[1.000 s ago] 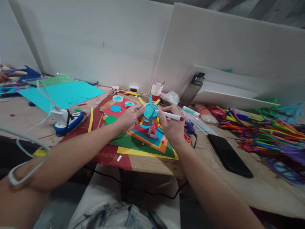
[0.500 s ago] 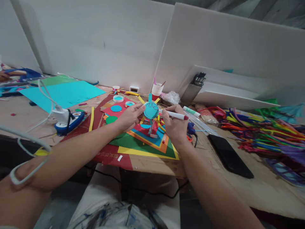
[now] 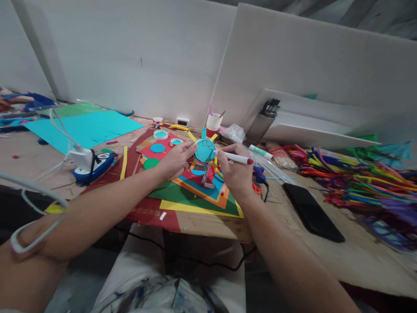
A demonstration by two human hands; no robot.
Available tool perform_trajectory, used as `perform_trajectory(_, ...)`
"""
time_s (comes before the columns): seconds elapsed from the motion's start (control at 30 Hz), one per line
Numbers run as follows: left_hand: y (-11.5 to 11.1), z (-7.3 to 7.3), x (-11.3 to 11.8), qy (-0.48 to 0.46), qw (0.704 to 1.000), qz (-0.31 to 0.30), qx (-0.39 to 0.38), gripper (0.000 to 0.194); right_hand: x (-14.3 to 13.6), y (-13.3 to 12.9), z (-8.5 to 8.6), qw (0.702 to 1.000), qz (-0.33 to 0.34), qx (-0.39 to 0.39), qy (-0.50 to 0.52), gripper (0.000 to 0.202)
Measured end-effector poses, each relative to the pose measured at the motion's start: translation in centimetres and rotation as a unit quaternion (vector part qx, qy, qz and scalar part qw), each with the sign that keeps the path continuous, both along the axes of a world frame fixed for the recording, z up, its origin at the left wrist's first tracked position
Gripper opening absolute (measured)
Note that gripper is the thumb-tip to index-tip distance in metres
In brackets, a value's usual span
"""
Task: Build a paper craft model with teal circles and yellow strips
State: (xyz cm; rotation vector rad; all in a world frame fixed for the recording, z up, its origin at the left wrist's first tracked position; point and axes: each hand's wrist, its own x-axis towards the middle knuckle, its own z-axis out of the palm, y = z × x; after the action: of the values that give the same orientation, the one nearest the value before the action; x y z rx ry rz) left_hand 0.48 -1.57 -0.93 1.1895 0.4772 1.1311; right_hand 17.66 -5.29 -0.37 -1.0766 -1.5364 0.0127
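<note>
A round light-blue paper piece (image 3: 205, 151) with dark drawn lines and blue and yellow strips round its rim is held up over the table. My left hand (image 3: 178, 160) pinches its left edge between thumb and fingers. In my right hand (image 3: 237, 171) is a white marker (image 3: 236, 158) with a dark red end, its tip at the disc's right side. Beneath them lie stacked coloured sheets, with a green sheet (image 3: 176, 195) on a yellow one. A blue circle (image 3: 158, 148) and a green circle (image 3: 151, 163) rest on red paper at the left.
A blue power strip (image 3: 94, 171) with a white charger and cable sits left, near a large light-blue sheet (image 3: 87, 130). Paper cups (image 3: 214, 125) and a bottle (image 3: 263, 121) stand behind. At right are a black phone (image 3: 312, 211) and colourful pipe cleaners (image 3: 355, 178).
My right hand and the marker have shifted slightly left, bringing the tip onto the disc's right side. More dark lines show near the disc's top. My left hand keeps its hold.
</note>
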Motion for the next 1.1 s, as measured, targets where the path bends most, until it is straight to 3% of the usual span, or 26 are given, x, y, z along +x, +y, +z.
perform_trajectory(0.4,-0.25,0.18,0.17,0.003,1.0,0.0,0.002,0.034,-0.17,0.19,-0.79,1.0,0.021,-0.004,-0.01,0.013)
perform_trajectory(1.1,0.25,-0.04,0.01,-0.027,1.0,0.007,-0.005,0.029,-0.1,0.02,-0.12,1.0,-0.005,-0.016,-0.009,0.015)
